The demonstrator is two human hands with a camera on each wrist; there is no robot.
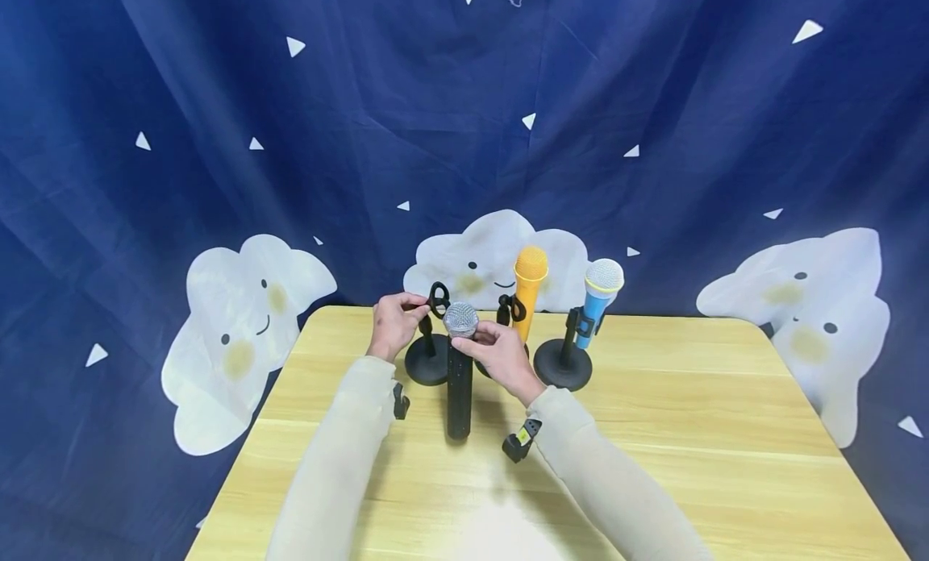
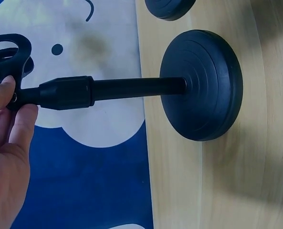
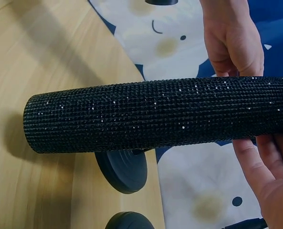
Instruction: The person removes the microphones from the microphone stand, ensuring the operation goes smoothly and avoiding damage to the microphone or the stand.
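My right hand [image 1: 504, 358] grips a black microphone [image 1: 460, 396] just below its silver mesh head. The microphone hangs upright, its studded black body filling much of the right wrist view [image 3: 146, 117]. With thumb and fingers my left hand [image 1: 394, 326] pinches the holder clip [image 2: 17, 52] at the top of a black microphone stand [image 2: 131, 88]. The clip's ring is bare in the left wrist view. That stand's round base [image 1: 427, 359] rests on the table, behind and left of the microphone.
Right of the hands, a yellow microphone [image 1: 531, 283] sits in a second stand, partly hidden by my right hand. Beyond it, a blue microphone [image 1: 597, 307] leans in a third stand [image 1: 562, 366]. A dark blue curtain [image 1: 464, 142] hangs behind the wooden table [image 1: 697, 432].
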